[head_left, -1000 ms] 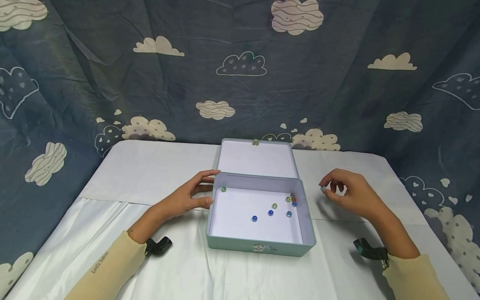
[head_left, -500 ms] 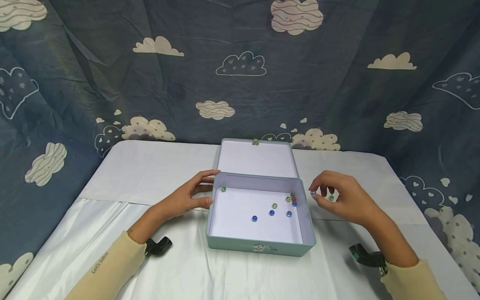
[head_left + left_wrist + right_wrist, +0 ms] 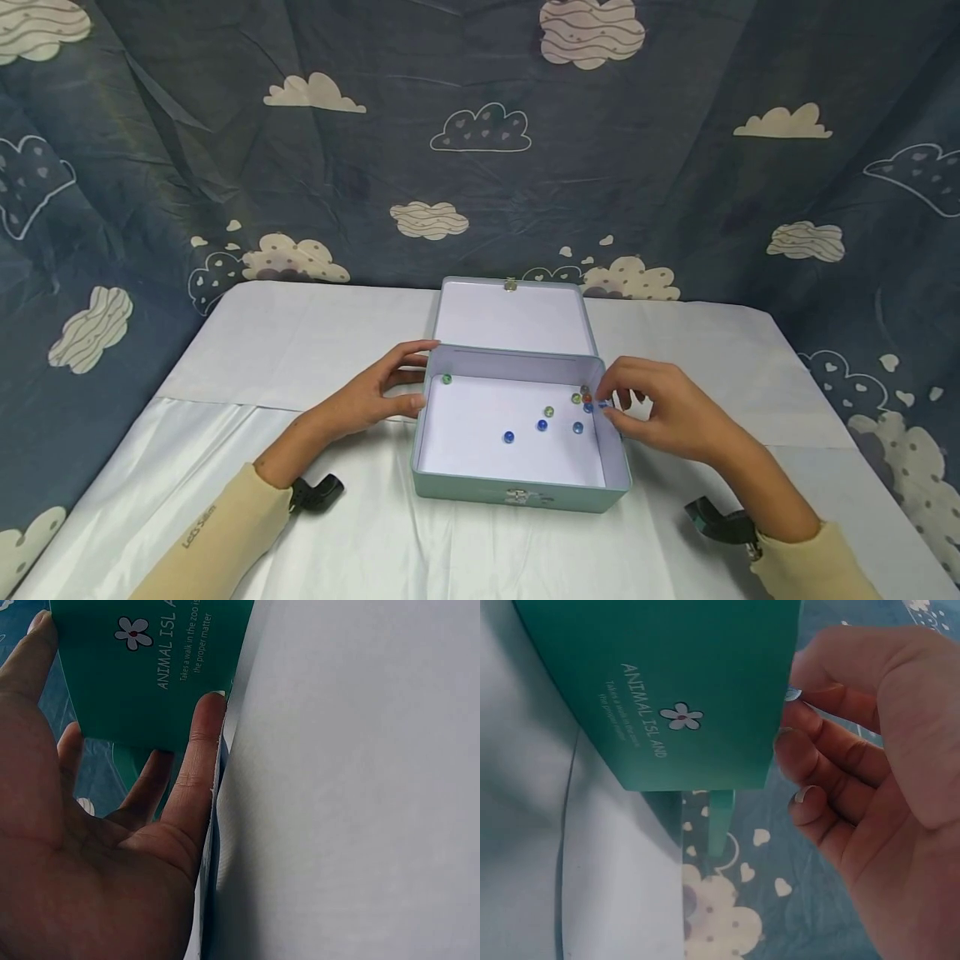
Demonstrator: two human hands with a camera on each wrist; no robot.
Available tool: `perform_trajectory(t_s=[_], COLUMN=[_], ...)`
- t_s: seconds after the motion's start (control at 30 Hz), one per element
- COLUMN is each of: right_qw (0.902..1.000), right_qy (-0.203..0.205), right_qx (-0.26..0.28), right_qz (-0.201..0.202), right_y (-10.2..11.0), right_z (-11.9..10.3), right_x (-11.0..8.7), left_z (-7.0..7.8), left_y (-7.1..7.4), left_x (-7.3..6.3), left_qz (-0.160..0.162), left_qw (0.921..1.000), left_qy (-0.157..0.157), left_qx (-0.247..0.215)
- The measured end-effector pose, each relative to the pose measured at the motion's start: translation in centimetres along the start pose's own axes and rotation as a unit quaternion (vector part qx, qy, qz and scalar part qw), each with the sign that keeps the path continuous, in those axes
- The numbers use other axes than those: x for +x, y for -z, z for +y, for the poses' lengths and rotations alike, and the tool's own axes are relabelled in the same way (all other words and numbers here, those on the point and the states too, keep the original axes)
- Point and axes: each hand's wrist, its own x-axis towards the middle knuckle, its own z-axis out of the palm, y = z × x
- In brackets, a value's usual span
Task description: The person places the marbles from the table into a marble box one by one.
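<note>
An open green tin box (image 3: 517, 492) with a pale inside stands in the middle of the head view, several glass marbles on its floor. Among them are blue marbles (image 3: 509, 437), a yellow-green marble (image 3: 549, 412) and a lone green marble (image 3: 447, 379) at the far left corner. My right hand (image 3: 667, 408) is over the box's right rim, thumb and forefinger pinching a bluish marble (image 3: 793, 694). My left hand (image 3: 367, 400) rests its extended fingers and thumb against the left wall (image 3: 150, 682), the forefinger at the back corner.
The lid (image 3: 513, 317) lies folded back behind the box, its metal clasp (image 3: 511, 285) at the far edge. White cloth (image 3: 322, 533) covers the table. A dark cloud-patterned curtain (image 3: 480, 183) hangs behind.
My right hand has moved left from beside the box to over its right rim, carrying the marble. A green marble seen near that hand half a second ago is now hidden. The left hand stays put.
</note>
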Motion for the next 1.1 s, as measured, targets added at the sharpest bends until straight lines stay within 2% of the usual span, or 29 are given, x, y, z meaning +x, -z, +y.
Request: perform_trajectory(t_s=[0.33,0.7,1.1], right_qw=[0.9999,0.9998,0.9991], right_qy=[0.011,-0.006,-0.011], right_qx=[0.005,0.005,-0.028], right_qz=[-0.011,-0.019,0.031], right_y=[-0.8,-0.8,0.3], right_z=[0.0,-0.1,1.5], right_x=[0.2,0.1,-0.1], left_z=[-0.2,-0.2,0.0], left_y=[0.1,0.1,0.0], left_x=[0.0,0.0,-0.1], left_qz=[0.001,0.001,0.001], left_qw=[1.0000,1.0000,1.0000], left_qy=[-0.002,-0.002,0.001], left_qx=[0.009,0.009,0.006])
